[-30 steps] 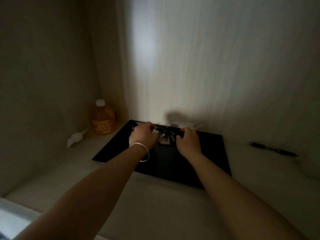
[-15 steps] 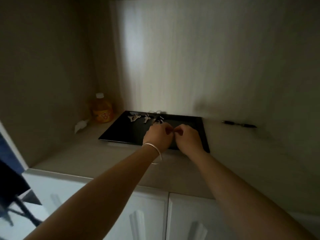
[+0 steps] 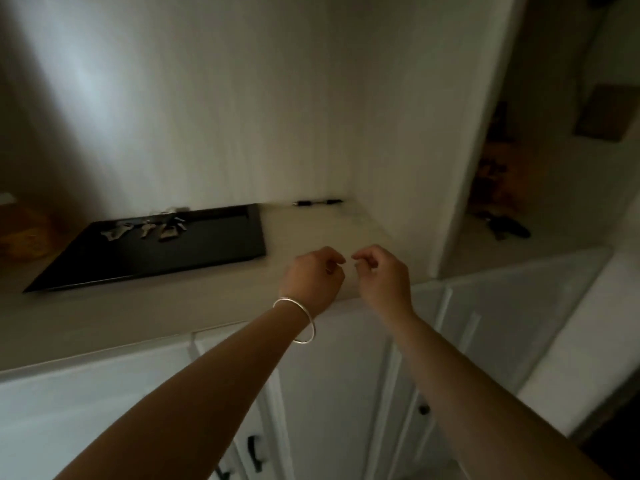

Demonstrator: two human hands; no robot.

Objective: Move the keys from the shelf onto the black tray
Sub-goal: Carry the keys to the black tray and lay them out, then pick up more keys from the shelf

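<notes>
Several metal keys (image 3: pixel 147 229) lie spread along the far side of the black tray (image 3: pixel 194 252), which rests on the pale shelf (image 3: pixel 145 317) at the left. My left hand (image 3: pixel 313 280), with a silver bangle on the wrist, hovers over the shelf's front right part, well to the right of the tray. My right hand (image 3: pixel 382 275) is just beside it. Both hands have loosely curled fingers and hold nothing.
A black pen (image 3: pixel 317 203) lies against the back wall, right of the tray. An orange bottle (image 3: pixel 20 233) stands blurred at the far left. White cabinet doors (image 3: pixel 332 393) with dark handles sit below the shelf. A side wall (image 3: pixel 433 168) closes the nook on the right.
Both hands left the keys on the tray and drew back toward me and to the right. The view swung right, so the tray now sits at the left.
</notes>
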